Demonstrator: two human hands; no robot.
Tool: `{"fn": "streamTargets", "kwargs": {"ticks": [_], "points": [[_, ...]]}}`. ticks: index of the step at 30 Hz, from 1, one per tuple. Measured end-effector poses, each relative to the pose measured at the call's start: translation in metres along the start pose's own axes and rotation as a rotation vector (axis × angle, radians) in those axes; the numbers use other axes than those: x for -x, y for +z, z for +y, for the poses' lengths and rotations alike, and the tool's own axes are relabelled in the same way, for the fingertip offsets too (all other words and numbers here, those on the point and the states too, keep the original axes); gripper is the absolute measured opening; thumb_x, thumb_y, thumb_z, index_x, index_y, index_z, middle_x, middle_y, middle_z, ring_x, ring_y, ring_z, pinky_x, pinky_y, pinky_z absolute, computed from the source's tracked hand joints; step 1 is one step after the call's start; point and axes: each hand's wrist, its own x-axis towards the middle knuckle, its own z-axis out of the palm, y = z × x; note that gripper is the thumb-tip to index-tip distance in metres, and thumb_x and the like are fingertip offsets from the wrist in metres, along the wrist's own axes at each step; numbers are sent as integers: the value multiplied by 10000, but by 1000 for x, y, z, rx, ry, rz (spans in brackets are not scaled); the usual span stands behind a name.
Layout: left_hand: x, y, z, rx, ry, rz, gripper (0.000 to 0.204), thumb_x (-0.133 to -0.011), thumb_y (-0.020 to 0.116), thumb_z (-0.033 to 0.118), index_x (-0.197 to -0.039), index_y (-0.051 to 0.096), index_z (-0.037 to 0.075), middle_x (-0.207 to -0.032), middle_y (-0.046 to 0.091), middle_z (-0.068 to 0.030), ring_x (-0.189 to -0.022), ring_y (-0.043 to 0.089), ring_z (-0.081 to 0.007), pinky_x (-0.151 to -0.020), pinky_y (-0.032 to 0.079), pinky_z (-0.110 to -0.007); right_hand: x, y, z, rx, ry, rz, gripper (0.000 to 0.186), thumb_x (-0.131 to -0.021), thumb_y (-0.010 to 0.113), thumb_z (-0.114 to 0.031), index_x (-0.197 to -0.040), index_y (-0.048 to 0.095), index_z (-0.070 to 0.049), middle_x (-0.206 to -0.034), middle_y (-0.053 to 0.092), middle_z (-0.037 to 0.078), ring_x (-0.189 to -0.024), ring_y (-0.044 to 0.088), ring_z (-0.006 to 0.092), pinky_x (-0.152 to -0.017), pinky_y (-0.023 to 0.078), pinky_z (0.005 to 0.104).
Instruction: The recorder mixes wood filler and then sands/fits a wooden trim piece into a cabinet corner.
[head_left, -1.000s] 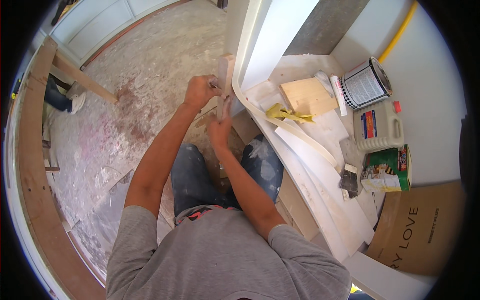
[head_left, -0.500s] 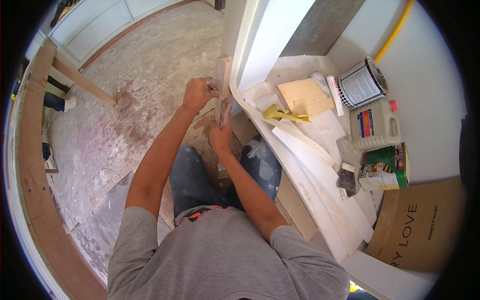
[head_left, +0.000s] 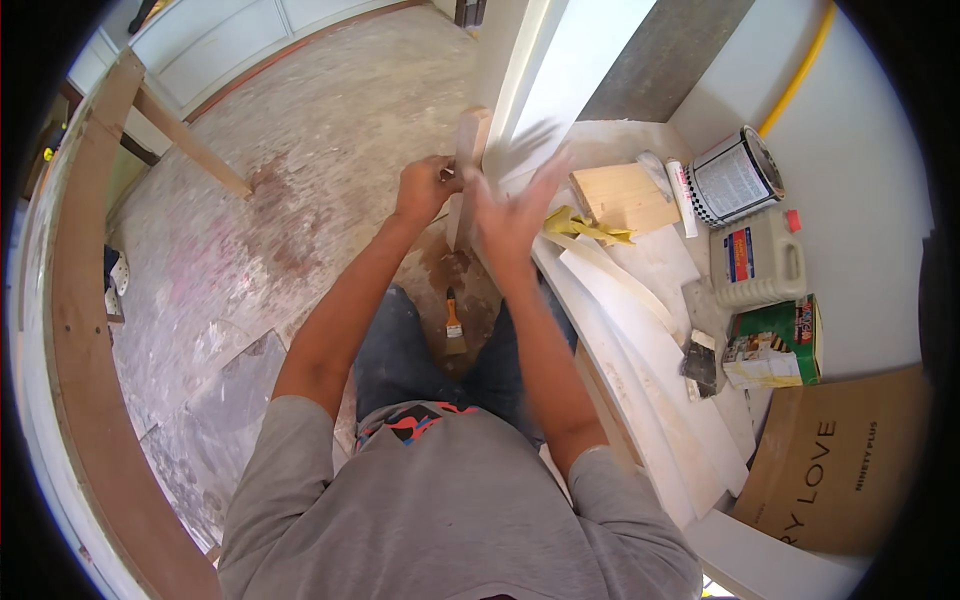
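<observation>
An upright wooden block (head_left: 471, 140) stands against the end of the white panel (head_left: 572, 60). My left hand (head_left: 428, 188) is at the block's left side, its fingers closed in a pinch; what they hold, if anything, is too small to make out. Smeared by motion, my right hand (head_left: 515, 218) is raised just right of the block with its fingers apart and nothing visible in it. It hides part of the block and of a pale curved strip (head_left: 640, 300) that runs along the ledge. On the floor between my legs lies a paintbrush (head_left: 453, 318) with an orange handle.
On the white ledge (head_left: 690, 465) at right are a wooden board (head_left: 628, 196), crumpled yellow sandpaper (head_left: 588, 228), a paint can (head_left: 738, 178), a jug (head_left: 757, 260), a scraper (head_left: 700, 362) and a green box (head_left: 775, 343). A cardboard box (head_left: 840, 455) stands nearer. A wooden frame (head_left: 85, 330) rises at left.
My right hand has left the block, moving up and right with its fingers spreading. My left hand stays beside the block. The view has shifted, and the paintbrush now shows between my legs.
</observation>
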Motion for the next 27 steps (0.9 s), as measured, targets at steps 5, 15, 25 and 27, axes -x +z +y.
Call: {"fn": "streamTargets", "kwargs": {"ticks": [5,15,25,27], "points": [[-3,4,7,-156,37,-52,461,-666,900,201,-1079,779,36,-964,746,-180,-800,727,-311,-741,568,-394,-75,6,-10,161,-29,13,1407,-666,925,-424,-1585,12,123,-1631,30,420,-1527,27,591,-1266,102,577],[2,-6,-2,-17,71,-65,515,-718,907,189,-1168,742,-1,-1004,757,-177,-828,753,-255,-769,587,-358,-88,11,1,209,-35,-102,1542,-592,950,-492,-1614,-76,39,-1625,-44,424,-1516,86,596,-1218,286,576],[2,-5,58,191,173,308,688,-752,916,161,-1357,630,2,-1252,685,-143,-1105,710,-236,-920,591,-360,-86,12,10,180,-108,-105,1529,-601,942,-466,-1586,-73,114,-1608,-19,446,-1525,64,575,-1233,257,540],[-1,-8,51,273,214,325,662,-766,903,140,-1356,633,9,-1245,685,-133,-1136,699,-230,-939,588,-363,-85,15,8,188,-116,-128,1530,-605,944,-462,-1580,-79,124,-1606,-16,449,-1526,52,573,-1238,242,535]]}}
